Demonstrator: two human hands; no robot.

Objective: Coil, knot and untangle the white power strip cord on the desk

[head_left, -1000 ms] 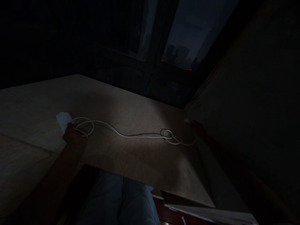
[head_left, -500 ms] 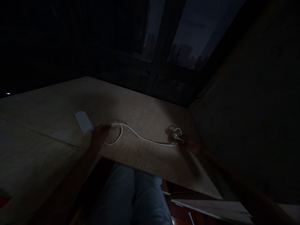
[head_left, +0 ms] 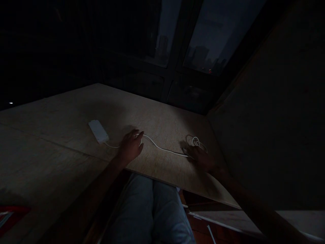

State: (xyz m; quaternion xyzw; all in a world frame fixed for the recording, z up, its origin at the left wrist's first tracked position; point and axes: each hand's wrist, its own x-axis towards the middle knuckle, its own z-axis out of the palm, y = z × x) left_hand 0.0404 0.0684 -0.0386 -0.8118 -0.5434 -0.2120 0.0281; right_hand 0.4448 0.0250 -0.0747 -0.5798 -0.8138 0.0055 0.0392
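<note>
A white power cord (head_left: pixel 167 150) runs across the stone-like ledge between my two hands. My left hand (head_left: pixel 130 147) is closed on the cord, its thumb and fingers around it near the middle of the ledge. From beneath that hand the cord leads left to a flat white rectangular block (head_left: pixel 98 131), like a power strip; its face is too dark to make out. At the right, my right hand (head_left: pixel 200 158) is closed on the cord beside its loose coils (head_left: pixel 195 141). The hand hides the cord's end.
Dark windows (head_left: pixel 203 51) rise behind the ledge (head_left: pixel 157 115), and a wall (head_left: pixel 266 118) stands close at the right. My legs (head_left: pixel 152 210) are below the front edge. A red object (head_left: pixel 15 217) lies at the lower left.
My left hand has moved right along the cord, away from the white block. The loop near it no longer shows. My right hand has shifted over the coils and now covers the cord's end.
</note>
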